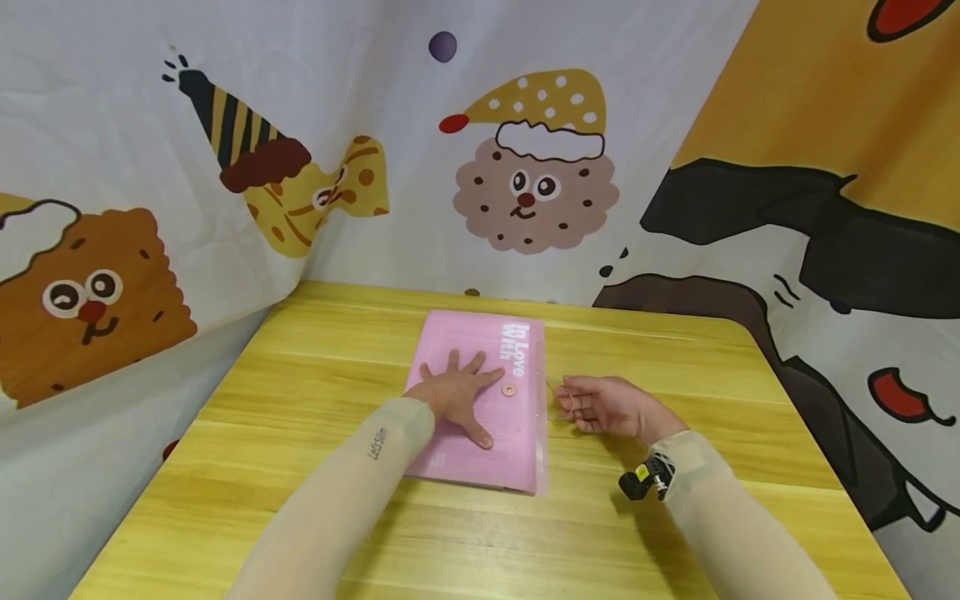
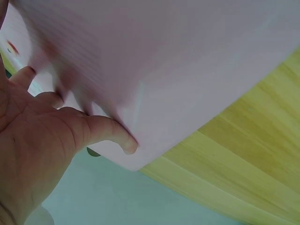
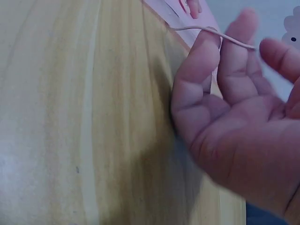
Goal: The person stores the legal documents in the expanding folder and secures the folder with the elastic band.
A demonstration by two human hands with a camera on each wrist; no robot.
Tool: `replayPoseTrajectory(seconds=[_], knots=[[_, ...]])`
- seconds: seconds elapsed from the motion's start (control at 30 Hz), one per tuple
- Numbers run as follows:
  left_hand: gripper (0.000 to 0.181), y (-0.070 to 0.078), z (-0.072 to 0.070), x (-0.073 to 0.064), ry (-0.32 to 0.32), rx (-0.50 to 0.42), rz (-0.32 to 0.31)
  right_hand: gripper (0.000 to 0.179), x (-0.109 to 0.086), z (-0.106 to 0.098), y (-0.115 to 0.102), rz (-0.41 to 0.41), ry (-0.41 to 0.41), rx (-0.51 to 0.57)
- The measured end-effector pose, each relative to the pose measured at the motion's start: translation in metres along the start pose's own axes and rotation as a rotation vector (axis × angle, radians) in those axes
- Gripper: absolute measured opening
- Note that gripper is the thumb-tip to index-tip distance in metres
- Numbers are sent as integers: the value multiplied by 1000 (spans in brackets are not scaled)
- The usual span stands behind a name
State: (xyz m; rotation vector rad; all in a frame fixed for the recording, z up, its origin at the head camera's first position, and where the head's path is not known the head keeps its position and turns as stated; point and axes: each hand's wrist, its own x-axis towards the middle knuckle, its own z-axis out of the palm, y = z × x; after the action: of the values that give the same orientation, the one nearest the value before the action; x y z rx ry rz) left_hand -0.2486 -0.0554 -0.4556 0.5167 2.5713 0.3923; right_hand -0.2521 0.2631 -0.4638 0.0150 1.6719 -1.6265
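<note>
A pink document folder (image 1: pixel 468 337) with white lettering lies flat on the table; a small round button (image 1: pixel 509 390) sits near its right side. My left hand (image 1: pixel 452 395) presses on the folder's middle with spread, straight fingers. In the left wrist view the thumb (image 2: pixel 112 133) rests on the folder's surface near a corner. Just off the right edge, my right hand (image 1: pixel 611 406) holds a thin pale string (image 3: pixel 199 28) at its curled fingers. The string runs from the folder across the fingertips in the right wrist view.
The wood-grain table (image 1: pixel 315 392) extends around the folder on all sides. A cloth backdrop (image 1: pixel 405 250) with cartoon prints hangs behind and beside it. A small black camera (image 1: pixel 637 481) is strapped at the right wrist.
</note>
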Motion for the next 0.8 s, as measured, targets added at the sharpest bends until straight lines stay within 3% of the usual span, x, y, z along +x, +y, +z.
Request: replayPoseTrajectory(seconds=[0.17,0.37,0.47,0.63,0.8], knots=[[132,1,0,0,-5,-3,-5,52,7,10,3,-120,24,-94],[132,0,0,0,-14,2,2,37,23,33,8,-268,261,-362],[131,0,1,0,-16,-4,5,33,27,44,10,-350,333,-533],[131,-1,1,1,-2,2,13,28,31,57,8,-436,377,-757],[132,-1,0,1,-2,6,15,16,34,62,7,-473,360,-870]])
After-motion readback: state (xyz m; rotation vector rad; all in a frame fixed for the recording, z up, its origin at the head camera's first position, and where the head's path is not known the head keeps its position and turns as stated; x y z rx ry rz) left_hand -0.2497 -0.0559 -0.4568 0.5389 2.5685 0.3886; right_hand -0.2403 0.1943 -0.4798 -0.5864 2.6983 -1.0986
